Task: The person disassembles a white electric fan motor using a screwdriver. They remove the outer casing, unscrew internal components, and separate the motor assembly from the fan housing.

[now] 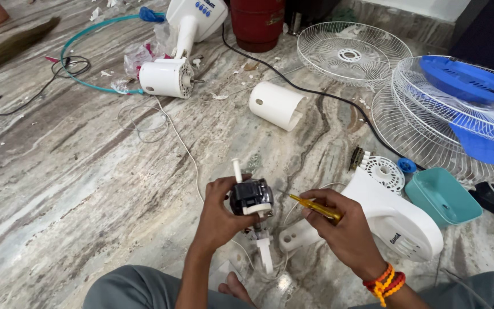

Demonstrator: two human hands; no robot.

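My left hand point(218, 214) grips a small black fan motor point(251, 196) with a white knob sticking up and a white part hanging below it. My right hand point(341, 229), with red and yellow threads around the wrist, holds a yellow-handled screwdriver point(315, 207) whose tip points at the motor's right side. Both hands are low in the middle of the head view, above the marble floor point(58, 189) and my knees.
A white fan base point(395, 220) and a teal tray point(442, 197) lie to the right. Wire fan guards point(350, 51) and blue blades point(464, 80) are at the back right. A white motor housing point(166, 77), white cylinder cover point(275, 106), red canister point(257, 23) and cables lie farther back.
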